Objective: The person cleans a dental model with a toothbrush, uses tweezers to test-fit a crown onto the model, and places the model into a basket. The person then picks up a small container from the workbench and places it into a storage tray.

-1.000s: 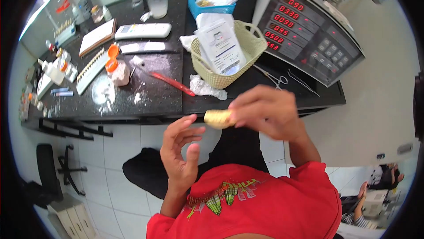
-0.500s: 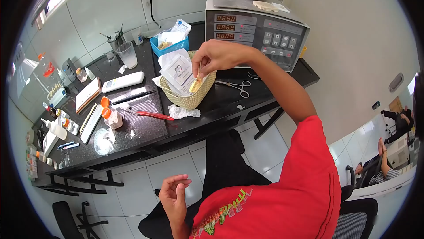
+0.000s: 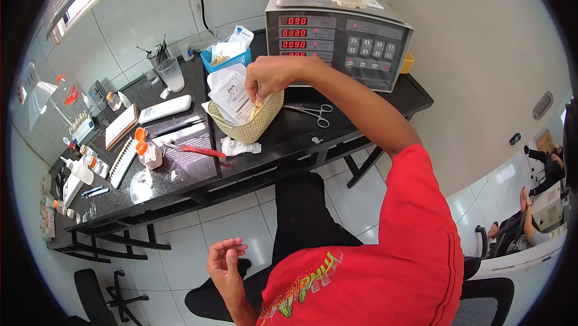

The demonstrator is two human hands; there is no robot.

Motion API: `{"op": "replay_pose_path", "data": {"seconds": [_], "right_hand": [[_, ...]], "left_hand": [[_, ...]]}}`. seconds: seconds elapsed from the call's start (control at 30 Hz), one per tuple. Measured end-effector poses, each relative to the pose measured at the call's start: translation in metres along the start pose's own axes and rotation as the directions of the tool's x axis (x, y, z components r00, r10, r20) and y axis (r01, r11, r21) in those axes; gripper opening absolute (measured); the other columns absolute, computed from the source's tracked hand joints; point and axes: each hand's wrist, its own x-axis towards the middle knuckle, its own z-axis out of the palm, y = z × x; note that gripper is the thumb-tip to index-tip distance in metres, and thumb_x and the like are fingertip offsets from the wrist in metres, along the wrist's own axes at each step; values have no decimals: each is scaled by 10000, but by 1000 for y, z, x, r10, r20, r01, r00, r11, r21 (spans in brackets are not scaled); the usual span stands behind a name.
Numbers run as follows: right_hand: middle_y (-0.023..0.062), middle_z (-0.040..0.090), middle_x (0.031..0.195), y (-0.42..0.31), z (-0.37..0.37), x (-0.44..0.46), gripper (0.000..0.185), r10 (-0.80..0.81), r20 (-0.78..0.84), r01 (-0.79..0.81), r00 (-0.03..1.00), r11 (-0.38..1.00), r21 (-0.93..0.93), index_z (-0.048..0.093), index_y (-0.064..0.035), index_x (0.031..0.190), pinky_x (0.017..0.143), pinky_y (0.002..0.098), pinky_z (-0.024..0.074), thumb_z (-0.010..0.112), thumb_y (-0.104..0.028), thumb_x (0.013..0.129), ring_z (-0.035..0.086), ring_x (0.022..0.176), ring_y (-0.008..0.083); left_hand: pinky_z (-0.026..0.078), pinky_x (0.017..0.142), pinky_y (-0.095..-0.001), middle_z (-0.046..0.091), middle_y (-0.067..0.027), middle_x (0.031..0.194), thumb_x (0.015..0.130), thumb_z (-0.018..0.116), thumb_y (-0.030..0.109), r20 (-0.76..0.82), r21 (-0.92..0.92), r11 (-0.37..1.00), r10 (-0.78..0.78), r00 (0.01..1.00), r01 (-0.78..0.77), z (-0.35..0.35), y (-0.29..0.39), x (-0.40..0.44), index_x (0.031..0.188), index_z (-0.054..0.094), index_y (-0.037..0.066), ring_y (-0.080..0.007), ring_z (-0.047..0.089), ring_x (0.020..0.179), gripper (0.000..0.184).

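Observation:
My right hand (image 3: 265, 79) reaches down into the woven cream basket (image 3: 244, 130), its fingers pinched at the top of a small yellow dental cast (image 3: 257, 109). The fingers partly cover the cast, which sits low inside the basket's rim. Beside it, white paper packets with a tooth logo (image 3: 233, 92) stand up in the basket. My left hand (image 3: 226, 266) is held low in front of my body, away from the bench; it holds nothing, and its thumb is apart from the loosely bent fingers.
Behind the basket stand a blue basket (image 3: 232, 61) and a grey machine (image 3: 340, 40) with red digits. Scissor-like forceps (image 3: 316, 113) lie to the right. Leftward on the black bench are a red-handled brush (image 3: 201, 151), an orange-capped jar (image 3: 149, 154) and a plastic cup (image 3: 171, 75).
My right hand has lowered the yellow cast deeper into the basket. The view has shifted slightly, and the machine's digits read differently. My left hand stays much the same.

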Motion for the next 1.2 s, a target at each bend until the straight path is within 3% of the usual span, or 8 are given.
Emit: {"op": "replay_pose_path", "data": {"seconds": [0.1, 0.43, 0.63, 0.73, 0.77, 0.87, 1.07, 1.2], "right_hand": [[130, 745, 853, 8, 5, 1, 203, -107, -65, 105, 992, 994, -26, 780, -64, 936, 752, 365, 543, 787, -112, 739, 720, 830, 259], [128, 704, 794, 2, -1, -14, 88, -71, -183, 91, 980, 991, 101, 701, 15, 899, 719, 330, 534, 703, -52, 840, 690, 749, 203], [159, 737, 874, -7, -4, -9, 104, 21, -215, -25, 976, 1000, -12, 718, -7, 924, 779, 374, 555, 680, -69, 851, 721, 829, 317], [181, 731, 988, 2, 10, 4, 179, -48, -495, 35, 868, 999, -37, 700, -13, 1024, 837, 405, 559, 685, -102, 870, 709, 888, 347], [200, 695, 1128, 1, 9, 7, 304, -104, -495, 28, 862, 987, -159, 661, -18, 1156, 914, 420, 541, 697, -144, 882, 695, 981, 342], [198, 662, 1197, 13, 19, 30, 364, -378, -598, 136, 707, 902, -409, 633, -12, 1218, 954, 423, 521, 699, -154, 889, 676, 1048, 332], [117, 651, 1065, 3, 3, 30, 373, -262, -427, 181, 866, 958, -221, 612, -72, 1270, 895, 426, 515, 688, -154, 914, 649, 1009, 295], [158, 659, 1030, 1, -10, 4, 318, -308, -341, 232, 888, 941, -247, 623, -12, 1183, 840, 435, 520, 678, -115, 887, 662, 940, 342]], "left_hand": [[524, 827, -296, 694, -142, 1043, 993, 571, 53, 18, -21, 1000, -21, 1000, 22, 8, 3, 3, 1103, 605, -39, -187, 680, 902, 148], [515, 865, -286, 695, -146, 1096, 998, 565, 32, 90, -77, 995, -61, 994, 68, 25, -5, 29, 1142, 604, -49, -171, 683, 950, 170], [530, 829, -284, 695, -140, 1063, 998, 607, 120, 62, -23, 995, -95, 994, 97, 27, -7, 53, 1116, 614, -30, -179, 686, 920, 190], [529, 834, -287, 694, -139, 1062, 997, 609, 116, 88, 3, 996, -93, 992, 93, 32, 1, 61, 1116, 614, -33, -178, 684, 923, 190], [528, 836, -289, 693, -139, 1062, 997, 608, 113, 99, 16, 997, -81, 992, 80, 33, 4, 64, 1116, 614, -35, -179, 683, 925, 190], [528, 843, -295, 690, -142, 1065, 994, 611, 107, 144, 33, 998, -57, 988, 52, 38, 9, 73, 1119, 613, -41, -185, 683, 929, 193], [527, 860, -313, 687, -146, 1074, 989, 637, 136, 200, 28, 998, -65, 978, 61, 44, 7, 80, 1124, 617, -45, -200, 683, 951, 226], [527, 869, -322, 686, -144, 1078, 990, 646, 158, 198, 26, 997, -72, 978, 68, 41, 4, 79, 1127, 616, -43, -204, 682, 966, 246]]}}
